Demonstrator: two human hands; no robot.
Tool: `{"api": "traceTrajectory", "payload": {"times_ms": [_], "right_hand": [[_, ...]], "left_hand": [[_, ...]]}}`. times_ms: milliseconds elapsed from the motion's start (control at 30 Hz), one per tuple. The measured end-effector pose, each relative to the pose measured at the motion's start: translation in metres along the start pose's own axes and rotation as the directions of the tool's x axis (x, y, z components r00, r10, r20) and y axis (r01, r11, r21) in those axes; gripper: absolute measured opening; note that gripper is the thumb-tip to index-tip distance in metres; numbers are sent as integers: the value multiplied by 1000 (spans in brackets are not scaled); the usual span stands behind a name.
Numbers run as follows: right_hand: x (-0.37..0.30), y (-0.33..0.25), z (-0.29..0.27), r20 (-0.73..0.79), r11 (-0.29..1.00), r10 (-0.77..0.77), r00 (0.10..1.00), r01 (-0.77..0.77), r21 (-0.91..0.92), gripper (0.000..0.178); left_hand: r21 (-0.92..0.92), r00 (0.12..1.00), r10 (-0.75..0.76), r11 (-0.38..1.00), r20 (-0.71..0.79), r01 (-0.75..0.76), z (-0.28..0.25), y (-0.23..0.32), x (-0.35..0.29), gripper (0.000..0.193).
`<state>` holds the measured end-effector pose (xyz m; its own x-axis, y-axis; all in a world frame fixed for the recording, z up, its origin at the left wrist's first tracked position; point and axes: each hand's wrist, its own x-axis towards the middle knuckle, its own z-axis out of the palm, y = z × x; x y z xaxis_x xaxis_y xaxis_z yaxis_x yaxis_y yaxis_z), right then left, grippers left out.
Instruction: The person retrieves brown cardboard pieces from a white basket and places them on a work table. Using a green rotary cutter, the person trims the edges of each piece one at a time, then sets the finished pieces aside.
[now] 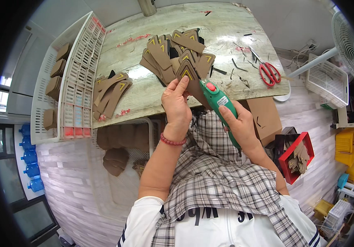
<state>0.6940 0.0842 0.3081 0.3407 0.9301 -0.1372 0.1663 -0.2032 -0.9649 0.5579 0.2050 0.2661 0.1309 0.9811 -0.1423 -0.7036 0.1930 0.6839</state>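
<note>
My left hand point(177, 101) pinches a brown tab point(188, 71) with a yellow chevron near its pointed end, close to the table's front edge. My right hand point(239, 123) is wrapped round a green handheld electric tool point(217, 99) with a red button. The tool's head meets or overlaps the tab's right edge; its tip is too small to make out. Just beyond my hands lies a fanned pile of similar brown tabs point(159, 55), some with black parts. A smaller group of tabs point(113, 94) rests on the table to the left.
Red-handled scissors point(270, 74) and black scraps point(239, 66) lie on the table's right side. White plastic baskets point(78, 82) with brown pieces stand at left. A cardboard box point(263, 119), a red box point(286, 158) of pieces and a fan point(345, 39) are at right.
</note>
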Motion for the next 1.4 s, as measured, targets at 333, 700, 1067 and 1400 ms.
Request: {"api": "traceTrajectory", "payload": {"times_ms": [333,700,1067,1400], "right_hand": [[3,3,-1,-13,1000,-4,1000,4,4,40],[2,1,-6,2,1000,16,1000,-15,-6,39],[-4,1,-12,69,999,44,997,-45,4,37],[-4,3,-14,118,997,68,991,-71,17,36]], "left_hand": [[108,998,-59,992,16,57,-2,-12,-14,10],[222,999,-12,975,40,2,-17,-18,-21,9],[310,979,19,947,205,-83,-29,10,-6,9],[404,963,-22,910,270,-93,-40,25,3,10]]}}
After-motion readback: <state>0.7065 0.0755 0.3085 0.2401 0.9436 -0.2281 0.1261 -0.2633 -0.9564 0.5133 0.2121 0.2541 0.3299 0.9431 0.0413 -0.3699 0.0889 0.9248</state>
